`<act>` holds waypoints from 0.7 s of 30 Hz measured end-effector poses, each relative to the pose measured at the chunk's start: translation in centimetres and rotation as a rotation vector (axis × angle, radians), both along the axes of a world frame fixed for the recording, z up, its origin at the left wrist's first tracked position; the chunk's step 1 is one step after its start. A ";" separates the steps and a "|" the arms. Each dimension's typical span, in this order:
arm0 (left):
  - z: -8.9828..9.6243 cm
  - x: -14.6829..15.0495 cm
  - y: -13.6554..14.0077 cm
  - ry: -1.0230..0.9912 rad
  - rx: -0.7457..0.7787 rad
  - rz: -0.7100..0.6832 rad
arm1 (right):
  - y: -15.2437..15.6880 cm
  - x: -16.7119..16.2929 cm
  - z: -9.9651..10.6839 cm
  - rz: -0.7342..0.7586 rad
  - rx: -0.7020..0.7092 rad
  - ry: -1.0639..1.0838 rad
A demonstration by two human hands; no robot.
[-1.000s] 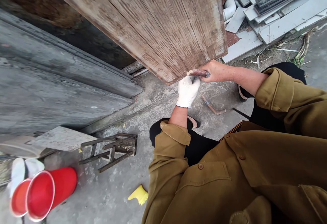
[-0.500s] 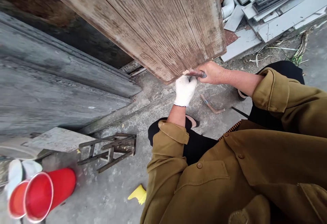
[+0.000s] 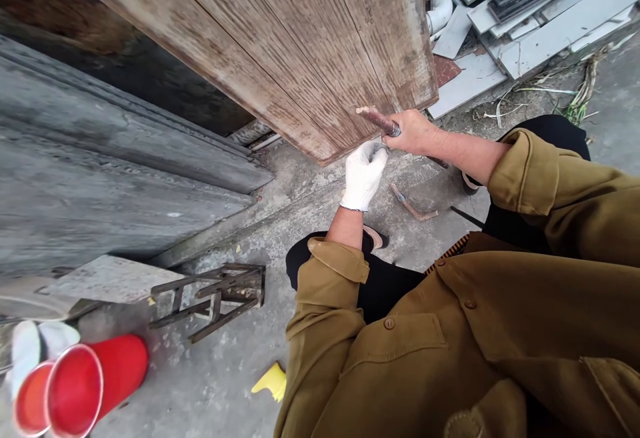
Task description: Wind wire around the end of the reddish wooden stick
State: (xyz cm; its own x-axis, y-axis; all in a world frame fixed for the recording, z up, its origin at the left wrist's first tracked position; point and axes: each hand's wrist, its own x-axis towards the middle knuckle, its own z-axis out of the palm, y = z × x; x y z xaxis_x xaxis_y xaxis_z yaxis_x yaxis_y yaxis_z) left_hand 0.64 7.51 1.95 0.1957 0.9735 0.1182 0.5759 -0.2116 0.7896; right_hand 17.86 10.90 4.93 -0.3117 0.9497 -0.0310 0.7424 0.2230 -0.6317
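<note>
My right hand (image 3: 415, 131), bare, is closed around a reddish-brown wooden stick (image 3: 375, 117) with wire wound round it near my fingers. The stick's pale, broken-looking end points left, in front of a weathered plank door (image 3: 300, 45). My left hand (image 3: 364, 175) wears a white knitted glove and sits just below and left of the right one, by the door's bottom edge. Its fingers are curled closed; what they pinch, if anything, is too small to make out. On the concrete below lies a bent piece of wood (image 3: 413, 205) with a binding near one end.
Grey boards (image 3: 100, 171) stand at left, with a small wooden stool (image 3: 225, 295) below them. Red buckets (image 3: 120, 371) and a yellow object (image 3: 271, 381) are at lower left. Stacked tiles and boards (image 3: 550, 38) and a white pipe (image 3: 441, 10) lie at upper right.
My right hand has lifted a little with the stick, whose tip has moved up and away from the gloved left hand. The left hand has stayed nearly in place.
</note>
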 end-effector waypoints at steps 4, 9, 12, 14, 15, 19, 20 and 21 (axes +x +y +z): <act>0.6 -0.2 -0.3 0.062 0.024 -0.030 | 0.3 0.7 0.6 0.174 0.100 -0.064; 0.6 -1.1 0.2 0.288 0.100 0.037 | 0.1 0.4 0.2 0.174 0.071 -0.141; -0.1 -1.1 0.4 0.352 0.045 0.066 | -0.5 -0.1 0.4 0.275 0.052 -0.130; -0.4 -0.8 0.2 0.338 0.024 0.009 | -0.5 -0.1 0.7 0.307 0.037 -0.119; -0.4 -0.6 0.0 0.327 0.027 -0.025 | -0.4 0.0 0.8 0.296 0.032 -0.115; 0.2 -0.2 -0.7 0.272 0.096 -0.009 | 0.4 0.5 0.2 0.115 0.031 -0.130; 0.3 -0.3 -0.6 0.264 0.114 0.034 | 0.4 0.5 0.0 0.089 0.025 -0.131; 0.4 -0.4 -0.5 0.265 0.122 0.072 | 0.3 0.5 -0.1 0.092 0.014 -0.124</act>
State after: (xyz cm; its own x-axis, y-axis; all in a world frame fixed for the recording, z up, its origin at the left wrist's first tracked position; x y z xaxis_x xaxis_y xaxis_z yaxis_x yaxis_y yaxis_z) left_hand 0.24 7.02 2.39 0.1659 0.9679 0.1888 0.7758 -0.2463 0.5809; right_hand 18.33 11.20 4.84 -0.3921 0.9178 -0.0622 0.7908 0.3018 -0.5325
